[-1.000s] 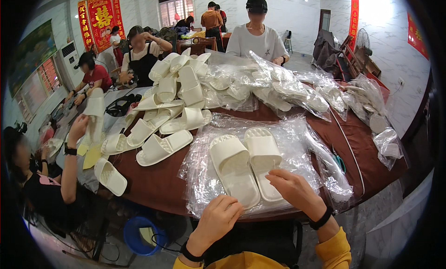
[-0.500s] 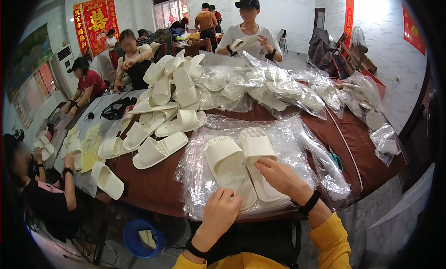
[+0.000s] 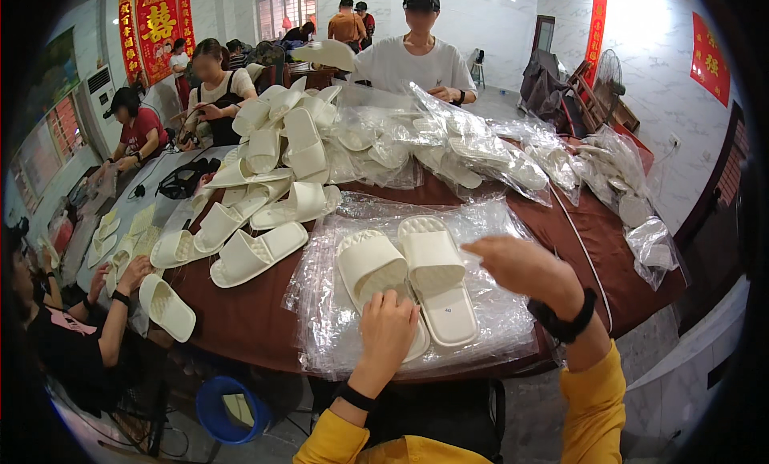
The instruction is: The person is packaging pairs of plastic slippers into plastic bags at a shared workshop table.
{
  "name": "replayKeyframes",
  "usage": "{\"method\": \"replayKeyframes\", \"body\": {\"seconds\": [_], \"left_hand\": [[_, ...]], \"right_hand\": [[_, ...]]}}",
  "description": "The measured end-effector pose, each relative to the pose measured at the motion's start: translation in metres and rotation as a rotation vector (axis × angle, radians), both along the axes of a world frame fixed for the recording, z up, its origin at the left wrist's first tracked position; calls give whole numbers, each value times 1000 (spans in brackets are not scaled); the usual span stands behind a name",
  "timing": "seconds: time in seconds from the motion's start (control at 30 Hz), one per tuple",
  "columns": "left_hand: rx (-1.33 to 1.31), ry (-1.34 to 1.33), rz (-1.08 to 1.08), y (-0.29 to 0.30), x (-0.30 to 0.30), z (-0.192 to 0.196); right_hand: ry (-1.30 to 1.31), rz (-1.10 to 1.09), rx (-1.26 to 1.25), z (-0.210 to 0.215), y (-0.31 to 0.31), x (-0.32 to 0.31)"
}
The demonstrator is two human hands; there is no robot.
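At your far left, a co-worker in a black top reaches toward pale slippers at the grey end of the table. One loose slipper lies at the near edge, and a blue bucket stands on the floor below. Next comes a heap of loose cream slippers on the brown-covered tabletop.

Before you, the left slipper of a pair lies on a stack of clear plastic bags, strap end away from you. Your left hand is over its near half, the fingers curled and close together; whether they grip it you cannot tell from here. The right slipper lies just beside it, a small printed mark on its footbed. Beyond, a person in a white shirt stands behind bagged slippers.

Your right hand is blurred, just right of the right slipper's strap; its fingers point leftward, and whether they are apart or together cannot be told.
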State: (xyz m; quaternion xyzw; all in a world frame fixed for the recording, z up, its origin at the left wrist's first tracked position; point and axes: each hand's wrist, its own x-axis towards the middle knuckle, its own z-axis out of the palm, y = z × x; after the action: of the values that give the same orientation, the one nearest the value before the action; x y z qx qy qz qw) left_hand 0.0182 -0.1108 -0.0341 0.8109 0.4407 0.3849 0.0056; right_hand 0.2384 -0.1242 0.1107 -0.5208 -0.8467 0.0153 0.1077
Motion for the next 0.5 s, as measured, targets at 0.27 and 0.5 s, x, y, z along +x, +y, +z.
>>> {"method": "replayKeyframes", "body": {"seconds": [0.27, 0.5], "left_hand": [[5, -71, -39, 7, 4, -10], [-42, -97, -54, 5, -1, -10]], "right_hand": [[79, -353, 8, -64, 114, 12], [131, -579, 10, -110, 136, -6]]}}
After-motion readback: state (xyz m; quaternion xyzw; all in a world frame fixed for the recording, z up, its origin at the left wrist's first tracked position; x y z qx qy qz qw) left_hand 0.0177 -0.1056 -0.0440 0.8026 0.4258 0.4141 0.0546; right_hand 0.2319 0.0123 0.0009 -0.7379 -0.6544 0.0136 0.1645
